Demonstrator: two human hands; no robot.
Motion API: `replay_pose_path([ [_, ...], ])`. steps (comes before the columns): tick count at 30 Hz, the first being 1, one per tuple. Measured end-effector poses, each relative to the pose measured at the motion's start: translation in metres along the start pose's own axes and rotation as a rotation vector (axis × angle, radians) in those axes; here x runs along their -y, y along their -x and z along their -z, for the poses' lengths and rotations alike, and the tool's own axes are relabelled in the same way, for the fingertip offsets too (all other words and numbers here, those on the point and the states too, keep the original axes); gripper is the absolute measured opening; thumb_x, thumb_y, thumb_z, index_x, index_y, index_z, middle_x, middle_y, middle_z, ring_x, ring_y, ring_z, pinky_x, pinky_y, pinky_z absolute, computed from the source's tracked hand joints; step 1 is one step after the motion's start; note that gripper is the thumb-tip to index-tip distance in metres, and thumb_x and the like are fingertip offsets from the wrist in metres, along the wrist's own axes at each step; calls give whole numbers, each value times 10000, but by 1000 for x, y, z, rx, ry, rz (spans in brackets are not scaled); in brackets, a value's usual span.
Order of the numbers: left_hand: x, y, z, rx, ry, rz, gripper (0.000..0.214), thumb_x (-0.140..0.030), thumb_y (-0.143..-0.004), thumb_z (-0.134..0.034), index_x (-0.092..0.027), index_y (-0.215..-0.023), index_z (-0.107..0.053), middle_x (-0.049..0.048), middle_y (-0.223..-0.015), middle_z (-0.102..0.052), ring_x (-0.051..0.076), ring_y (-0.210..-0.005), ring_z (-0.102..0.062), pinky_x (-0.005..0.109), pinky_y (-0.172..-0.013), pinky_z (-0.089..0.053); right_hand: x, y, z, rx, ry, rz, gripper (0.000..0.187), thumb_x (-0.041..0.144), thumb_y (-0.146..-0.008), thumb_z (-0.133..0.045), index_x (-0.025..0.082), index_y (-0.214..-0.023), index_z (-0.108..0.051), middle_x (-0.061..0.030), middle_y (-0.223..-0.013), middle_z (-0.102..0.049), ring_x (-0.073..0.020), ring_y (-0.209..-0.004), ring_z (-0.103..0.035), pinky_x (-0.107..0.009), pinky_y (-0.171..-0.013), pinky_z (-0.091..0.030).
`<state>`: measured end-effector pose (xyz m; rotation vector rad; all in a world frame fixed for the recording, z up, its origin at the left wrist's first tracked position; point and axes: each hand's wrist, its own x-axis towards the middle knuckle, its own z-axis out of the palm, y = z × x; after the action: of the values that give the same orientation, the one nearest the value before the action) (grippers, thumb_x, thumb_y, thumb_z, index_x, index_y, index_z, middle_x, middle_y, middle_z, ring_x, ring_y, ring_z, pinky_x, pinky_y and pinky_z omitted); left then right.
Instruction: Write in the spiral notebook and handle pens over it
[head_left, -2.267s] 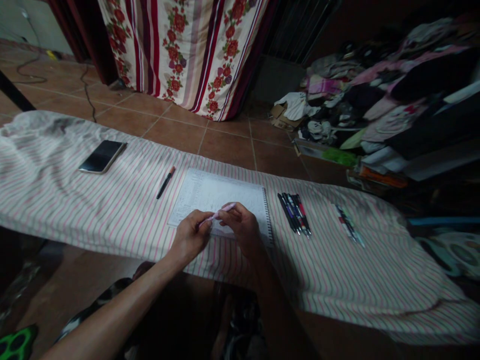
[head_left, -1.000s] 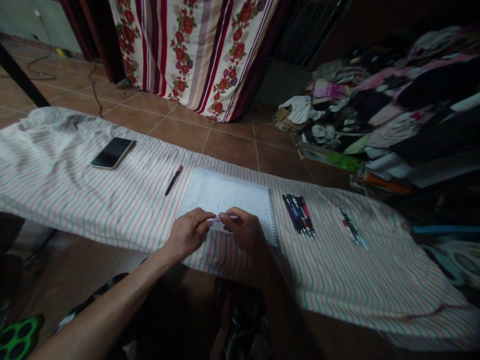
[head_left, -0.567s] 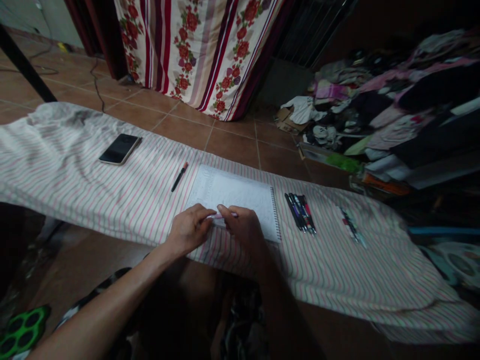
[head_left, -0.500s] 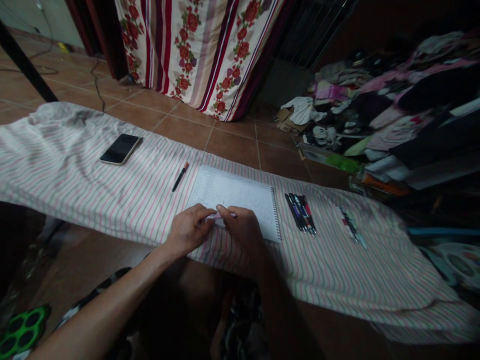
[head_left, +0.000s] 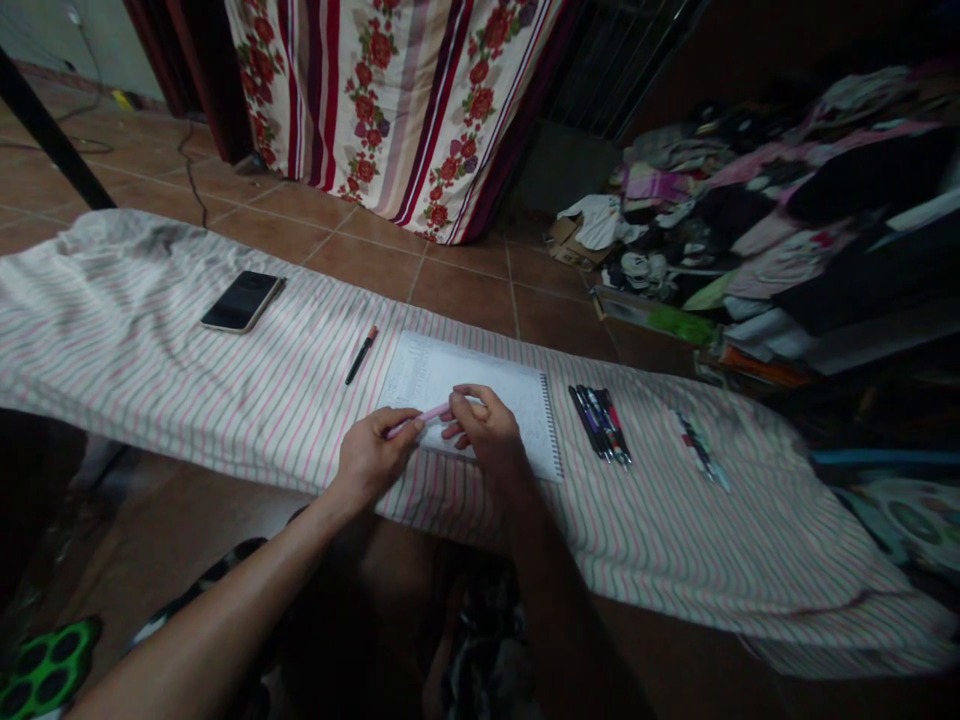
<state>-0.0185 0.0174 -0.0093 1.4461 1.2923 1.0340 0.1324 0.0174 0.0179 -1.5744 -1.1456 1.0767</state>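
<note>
A pink pen (head_left: 420,417) is held between both hands above the near edge of a white spiral notebook (head_left: 517,395). My left hand (head_left: 371,455) pinches the pen's left end. My right hand (head_left: 484,430) grips its right end with curled fingers. The notebook lies on a long surface covered with a pink-and-green striped cloth (head_left: 150,350). A black pen with a red end (head_left: 361,354) lies just left of the notebook.
A dark phone (head_left: 241,301) rests on the cloth at the left. A bundle of pens (head_left: 600,424) lies right of the notebook, with more pens (head_left: 699,452) farther right. A floral curtain (head_left: 390,100) hangs behind; piled clothes (head_left: 750,220) fill the right.
The pink pen has lifted and tilted up off the page, more of it showing between my hands. My right hand has shifted slightly farther onto the notebook.
</note>
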Motion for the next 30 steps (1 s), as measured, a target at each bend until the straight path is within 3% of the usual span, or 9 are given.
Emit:
replay_pose_path([
  [4, -8, -2, -5, 8, 406, 242, 345, -403, -616, -686, -117, -808, -694, -16, -567, -575, 74, -452, -454, 213, -450, -349, -3, 0, 2, 83, -233, 9, 375, 362, -613, -687, 173, -914, -565, 26, -612, -581, -103, -527, -527, -215, -466, -365],
  [9, -21, 2, -9, 60, 569, 377, 390, -400, -547, -743, -113, -806, -689, -47, -523, -507, 34, -402, -372, 183, -398, -260, -2, 3, 4, 150, -377, -15, 345, 293, -618, -689, 180, -940, -636, 40, -647, -515, -57, -498, -402, -213, -457, -287],
  [15, -26, 0, -15, 87, 570, 334, 379, -393, -514, -751, -102, -751, -695, -36, -508, -515, 51, -443, -397, 184, -424, -261, -1, 4, 7, 133, -375, -26, 270, 298, -632, -681, 180, -874, -658, 53, -570, -488, -59, -478, -361, -220, -462, -262],
  [20, -24, -4, -15, 151, 528, 322, 318, -364, -568, -697, -113, -763, -685, -8, -577, -580, 70, -475, -448, 192, -457, -309, -2, 1, 11, 91, -394, -6, 243, 303, -630, -682, 177, -834, -644, 18, -645, -583, -82, -555, -456, -210, -480, -307],
  [26, -19, -5, -13, 248, 390, 208, 225, -259, -641, -594, -114, -793, -676, 30, -662, -636, 145, -665, -559, 230, -571, -396, -4, 0, 16, 50, -369, 21, 232, 304, -621, -676, 172, -807, -632, -45, -818, -684, -109, -613, -538, -213, -485, -351],
  [30, -12, -4, -16, 215, 258, 103, 251, -269, -686, -569, -117, -857, -674, 54, -760, -664, 178, -754, -582, 264, -637, -431, -6, 0, 18, 22, -333, 38, 247, 297, -612, -675, 173, -819, -622, -54, -805, -696, -134, -643, -580, -234, -530, -401],
])
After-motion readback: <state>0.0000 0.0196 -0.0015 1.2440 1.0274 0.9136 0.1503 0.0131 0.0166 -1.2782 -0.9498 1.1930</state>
